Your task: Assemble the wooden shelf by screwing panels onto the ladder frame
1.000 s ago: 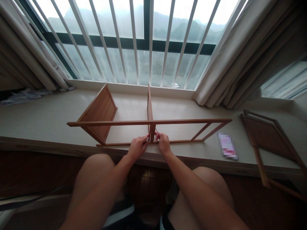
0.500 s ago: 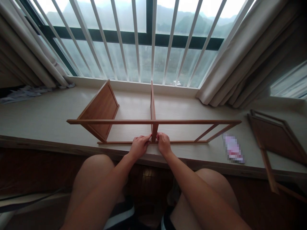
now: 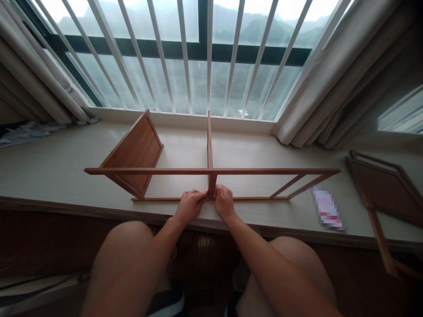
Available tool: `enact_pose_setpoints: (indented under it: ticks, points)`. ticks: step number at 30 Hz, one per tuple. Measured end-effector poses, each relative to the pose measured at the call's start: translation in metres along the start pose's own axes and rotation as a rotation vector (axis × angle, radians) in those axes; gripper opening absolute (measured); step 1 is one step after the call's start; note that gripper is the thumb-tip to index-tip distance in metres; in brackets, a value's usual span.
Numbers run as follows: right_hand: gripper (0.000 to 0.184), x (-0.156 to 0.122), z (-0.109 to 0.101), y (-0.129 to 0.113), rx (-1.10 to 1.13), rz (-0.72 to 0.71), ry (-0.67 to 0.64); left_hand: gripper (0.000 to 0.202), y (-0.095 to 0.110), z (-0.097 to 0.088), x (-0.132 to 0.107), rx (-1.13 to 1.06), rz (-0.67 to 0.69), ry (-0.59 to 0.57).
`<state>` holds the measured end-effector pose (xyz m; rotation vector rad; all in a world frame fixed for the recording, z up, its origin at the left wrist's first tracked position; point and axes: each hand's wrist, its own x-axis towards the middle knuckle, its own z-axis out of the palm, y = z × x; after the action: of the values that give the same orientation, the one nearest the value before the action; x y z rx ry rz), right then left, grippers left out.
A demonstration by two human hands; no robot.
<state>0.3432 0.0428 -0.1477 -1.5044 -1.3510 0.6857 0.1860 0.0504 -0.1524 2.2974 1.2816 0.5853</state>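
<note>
A wooden shelf frame (image 3: 257,171) stands on the pale window ledge (image 3: 53,167), with long rails, a solid left end panel (image 3: 135,152) and an upright middle divider (image 3: 209,145). My left hand (image 3: 189,206) and my right hand (image 3: 224,202) sit either side of the divider's near bottom end, where it meets the lower rail (image 3: 251,198). Both hands have their fingers curled and pinched against that joint. Whether something small is between the fingers is hidden.
A second wooden panel with a frame (image 3: 385,185) lies on the ledge at the right. A small pink-and-white packet (image 3: 328,210) lies near the frame's right end. Curtains (image 3: 333,83) hang at both sides, white window bars (image 3: 185,57) behind. My bare knees are below the ledge.
My hands have stayed at the divider's base, shifting slightly lower onto the joint. The view has tilted a little; the frame has not visibly moved.
</note>
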Motion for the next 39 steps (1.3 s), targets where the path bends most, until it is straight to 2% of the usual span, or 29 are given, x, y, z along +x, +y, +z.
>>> enact_pose_setpoints:
  ticks: [18,25,31,35,39]
  points:
    - [0.042,0.009,-0.005,0.003,-0.005,0.022,-0.062,0.044,-0.002,-0.002,-0.005,0.037,0.04,0.022]
    - [0.041,-0.004,-0.015,0.0,0.015,-0.019,-0.04,0.038,0.006,-0.006,-0.017,0.123,0.002,0.031]
    - [0.038,-0.025,-0.036,-0.011,-0.011,-0.128,-0.062,0.046,0.016,-0.007,-0.035,0.297,-0.048,0.053]
    - [0.038,-0.039,-0.05,-0.007,-0.062,-0.186,-0.035,0.043,0.021,-0.021,-0.047,0.317,-0.106,0.037]
    - [0.035,-0.047,-0.059,0.013,-0.181,-0.203,-0.009,0.03,0.017,-0.051,-0.072,0.285,-0.204,0.035]
